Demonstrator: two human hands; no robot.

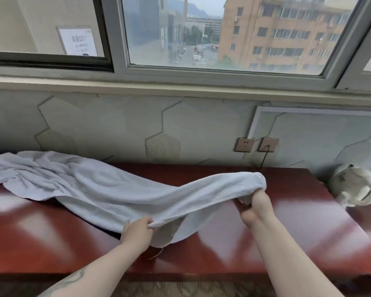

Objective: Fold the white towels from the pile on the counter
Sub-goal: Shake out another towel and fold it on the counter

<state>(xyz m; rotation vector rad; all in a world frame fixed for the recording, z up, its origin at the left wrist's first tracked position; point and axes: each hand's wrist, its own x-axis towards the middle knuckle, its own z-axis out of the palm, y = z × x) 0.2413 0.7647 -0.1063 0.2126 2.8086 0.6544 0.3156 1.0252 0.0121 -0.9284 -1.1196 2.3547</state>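
A: Towel (107,196) in your hands runs from the middle of the frame toward the upper left, where its far end lies rumpled on the glossy red-brown counter (276,236).

B: How are you gripping it?

A: Your left hand (137,231), low and centre-left, has its fingers curled round a bunched edge. Your right hand (255,207), right of centre, pinches the other end, and the cloth is draped over the top of its fingers.

B: Is the stretch between your hands off the counter?

A: Yes, it is lifted and sags a little, and a loose flap hangs beneath it down to the counter between your wrists. A thin thread dangles from that flap's lower edge.

B: What else is in front of you?

A: At the right edge a pale, blurred object (353,189) stands past the end of the counter; I cannot tell what it is. On the hexagon-patterned wall above your right hand sit two sockets (256,144), and a dark cable (265,158) drops from the right one. A window (223,33) fills the top of the frame, with a paper notice (78,41) in the pane at upper left.
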